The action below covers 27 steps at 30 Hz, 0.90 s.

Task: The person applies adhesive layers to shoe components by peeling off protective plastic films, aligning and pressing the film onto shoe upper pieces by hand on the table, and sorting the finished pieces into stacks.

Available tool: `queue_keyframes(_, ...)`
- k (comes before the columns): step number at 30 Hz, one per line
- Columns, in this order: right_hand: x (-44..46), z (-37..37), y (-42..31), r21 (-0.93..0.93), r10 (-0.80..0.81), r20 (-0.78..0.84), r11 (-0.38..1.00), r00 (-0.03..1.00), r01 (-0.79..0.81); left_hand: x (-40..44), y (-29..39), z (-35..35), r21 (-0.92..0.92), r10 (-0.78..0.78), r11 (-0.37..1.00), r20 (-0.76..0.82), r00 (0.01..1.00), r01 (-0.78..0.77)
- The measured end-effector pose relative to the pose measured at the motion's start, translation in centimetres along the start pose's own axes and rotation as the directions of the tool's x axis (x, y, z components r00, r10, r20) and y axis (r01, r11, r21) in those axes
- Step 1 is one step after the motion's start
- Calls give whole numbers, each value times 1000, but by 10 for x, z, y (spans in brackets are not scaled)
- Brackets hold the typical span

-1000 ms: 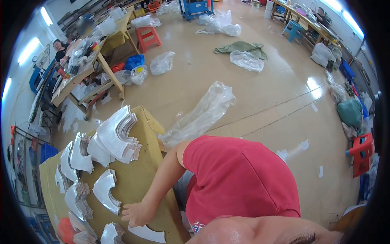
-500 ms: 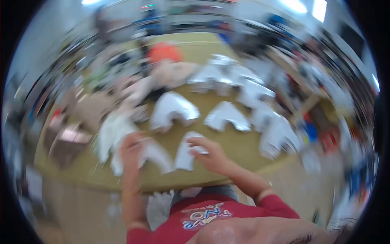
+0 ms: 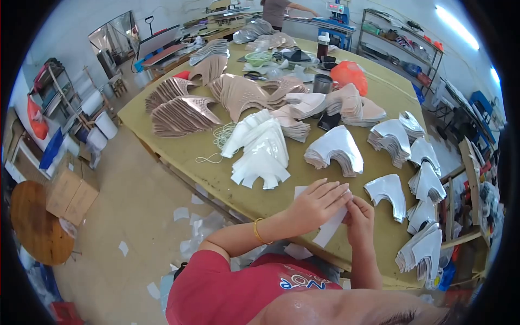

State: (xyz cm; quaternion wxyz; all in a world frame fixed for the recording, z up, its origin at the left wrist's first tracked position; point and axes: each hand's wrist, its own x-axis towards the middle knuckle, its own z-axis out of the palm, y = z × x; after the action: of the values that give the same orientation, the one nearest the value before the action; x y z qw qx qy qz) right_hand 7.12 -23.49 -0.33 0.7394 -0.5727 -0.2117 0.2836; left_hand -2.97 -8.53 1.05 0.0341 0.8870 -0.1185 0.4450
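Near the table's front edge, both hands meet at a white curved piece [image 3: 329,232] of thin sheet material. My left hand [image 3: 318,205], with a gold bangle at the wrist, lies across it, fingers together; its thumb is hidden. My right hand [image 3: 359,215] pinches the piece's upper right part between thumb and fingers. Just beyond my hands stands a stack of silvery curved pieces [image 3: 336,149]. A thinner silvery stack [image 3: 389,192] lies to the right. To the left are fanned white glossy pieces [image 3: 262,154] beside a tangle of pale cord [image 3: 223,135].
Brown curved stacks [image 3: 184,114] cover the far left of the table [image 3: 216,181]. A metal cup [image 3: 323,84], dark bottle [image 3: 323,46] and orange bag [image 3: 351,76] stand farther back. More silvery stacks [image 3: 421,249] line the right edge. White scraps [image 3: 181,214] litter the floor. Another person [image 3: 273,13] is at the back.
The view has swung left and sharpened. My hands, apart before with a white piece at each, are now together at one curved piece.
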Motion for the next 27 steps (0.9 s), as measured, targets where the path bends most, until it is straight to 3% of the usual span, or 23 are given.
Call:
queue_keyframes(3, -5, -9, 7, 113, 48, 76, 992, 996, -57, -1, 0, -2, -17, 14, 1000, 62, 998, -13)
queue_keyframes(7, -11, -12, 0, 201, 94, 115, 973, 989, -116, 0, -6, -3, -236, 7, 972, -3, 1000, -8)
queue_keyframes(11, -9, -23, 9, 125, 131, 167, 980, 977, -153, 6, -8, -10, -363, 79, 929, 2, 997, -73)
queue_keyframes(14, -8, -16, 20, 12, 189, 193, 981, 963, -195, 10, -20, -20, -577, 55, 817, 59, 997, -11)
queue_keyframes(17, -13, 0, 30, 64, 317, 326, 932, 891, -356, 12, -29, -27, -752, -145, 638, 94, 985, 166)
queue_keyframes(18, -16, 1, 41, 111, 362, 405, 892, 840, -438, 17, -27, -31, -849, -280, 495, 46, 959, 185)
queue_keyframes(19, -19, 3, 56, -58, 336, 415, 937, 845, -344, 24, -24, -37, -923, -414, 340, 24, 910, 180)
queue_keyframes(21, -29, 12, 82, -383, 300, 449, 916, 842, -122, 48, -37, -59, -862, -468, 498, -178, 866, 92)
queue_keyframes(24, -40, 28, 77, -390, 302, 451, 913, 840, -119, 54, -52, -71, -834, -405, 547, -186, 895, 74)
queue_keyframes(25, -36, 28, 97, -323, -3, 469, 930, 883, 175, 48, -49, -71, -848, -480, 490, -71, 874, 200)
queue_keyframes(27, -24, 26, 84, -254, 0, 410, 960, 912, 115, 40, -51, -66, -806, -398, 517, 73, 914, 289)
